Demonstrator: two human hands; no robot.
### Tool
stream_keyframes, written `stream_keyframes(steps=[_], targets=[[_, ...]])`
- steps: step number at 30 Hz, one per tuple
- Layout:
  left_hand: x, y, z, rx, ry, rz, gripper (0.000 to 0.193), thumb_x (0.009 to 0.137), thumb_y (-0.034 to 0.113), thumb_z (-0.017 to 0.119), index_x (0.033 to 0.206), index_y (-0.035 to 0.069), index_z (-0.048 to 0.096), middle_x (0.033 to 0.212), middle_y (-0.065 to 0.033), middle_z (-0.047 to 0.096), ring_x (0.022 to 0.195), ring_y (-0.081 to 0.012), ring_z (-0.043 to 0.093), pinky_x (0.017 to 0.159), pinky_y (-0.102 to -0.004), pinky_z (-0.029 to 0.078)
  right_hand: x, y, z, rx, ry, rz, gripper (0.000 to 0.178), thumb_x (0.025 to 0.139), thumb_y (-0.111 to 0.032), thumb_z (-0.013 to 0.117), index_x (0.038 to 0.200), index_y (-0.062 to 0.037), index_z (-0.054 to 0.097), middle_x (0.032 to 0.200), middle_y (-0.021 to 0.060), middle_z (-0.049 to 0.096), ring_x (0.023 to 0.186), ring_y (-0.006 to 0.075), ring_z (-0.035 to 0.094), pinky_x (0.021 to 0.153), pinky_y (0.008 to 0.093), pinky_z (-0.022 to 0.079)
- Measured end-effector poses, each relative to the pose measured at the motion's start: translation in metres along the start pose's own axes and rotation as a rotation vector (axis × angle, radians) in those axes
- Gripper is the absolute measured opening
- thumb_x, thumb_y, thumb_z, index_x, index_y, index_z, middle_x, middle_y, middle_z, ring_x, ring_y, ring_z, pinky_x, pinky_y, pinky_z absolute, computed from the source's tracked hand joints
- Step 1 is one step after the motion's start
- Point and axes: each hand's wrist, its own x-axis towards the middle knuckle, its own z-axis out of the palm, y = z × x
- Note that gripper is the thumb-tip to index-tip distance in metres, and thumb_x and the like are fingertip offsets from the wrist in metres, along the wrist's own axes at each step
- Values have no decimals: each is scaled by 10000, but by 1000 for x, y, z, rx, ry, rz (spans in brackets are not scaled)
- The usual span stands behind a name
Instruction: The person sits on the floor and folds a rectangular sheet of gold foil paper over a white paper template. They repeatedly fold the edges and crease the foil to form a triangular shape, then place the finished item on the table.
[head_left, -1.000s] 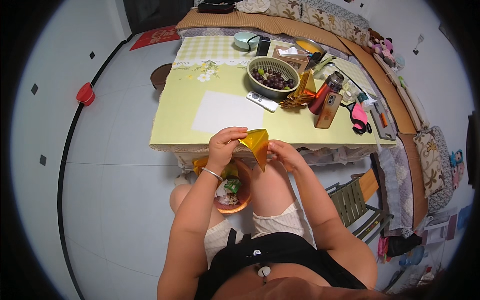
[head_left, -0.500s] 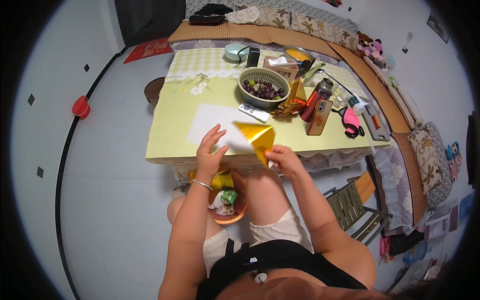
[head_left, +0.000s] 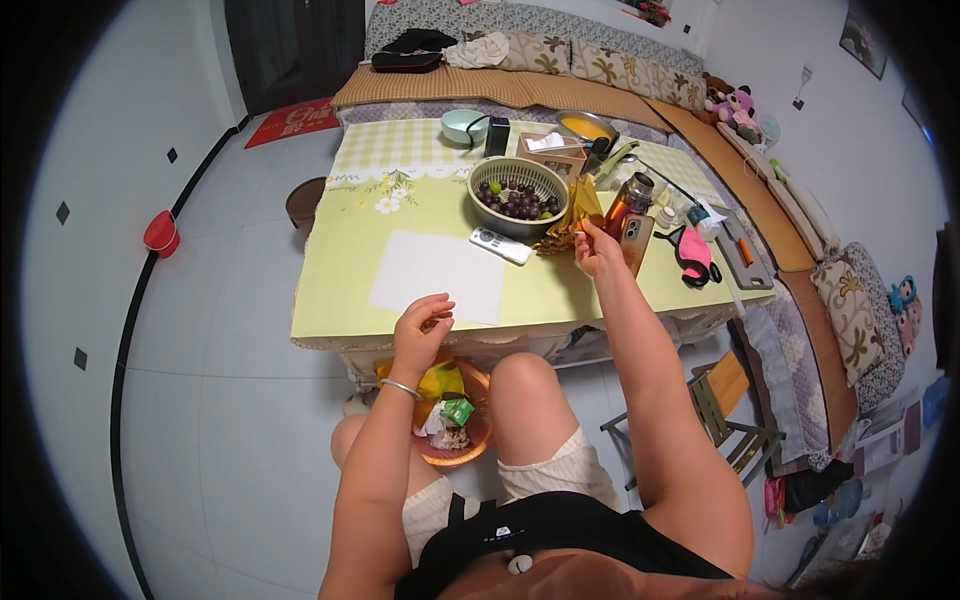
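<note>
My right hand reaches across the table, thumb and fingers pinched on a folded gold foil paper at the stack of gold foil papers. Where one sheet ends and the stack begins is hard to make out. Beside that hand are a brown phone standing on edge and a red flask. My left hand is held empty at the table's front edge, its fingers loosely bent and open. Just beyond it lies a white sheet. A white remote control rests by the sheet's far corner.
A basket of grapes stands behind the remote. Farther back are a pale blue bowl, a black box-shaped object and a tissue box. Below the table edge, between my legs, sits a waste basket. A folding chair stands at right.
My right hand has moved away from me and to the right, carrying the gold foil paper from above the white sheet to the stack. My left hand has lowered slightly, its fingers more bent.
</note>
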Motion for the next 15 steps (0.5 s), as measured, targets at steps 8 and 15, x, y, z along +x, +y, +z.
stream_keyframes(steps=[8,15], targets=[[0,-6,-8,20,18,-23,235,883,-35,653,1107,-4,719,1265,-119,626,1021,-174,665,900,-290,562,24,-8,-8,147,-36,96,235,994,-337,640,905,-120,624,668,-58,576,466,34,422,384,193,253],[-2,-2,-10,65,30,-55,194,878,-19,678,1062,2,735,1225,-103,654,1007,-157,660,883,-279,553,5,-1,6,-440,103,-88,392,972,-486,624,838,-125,550,678,-1,634,454,64,467,378,203,280]])
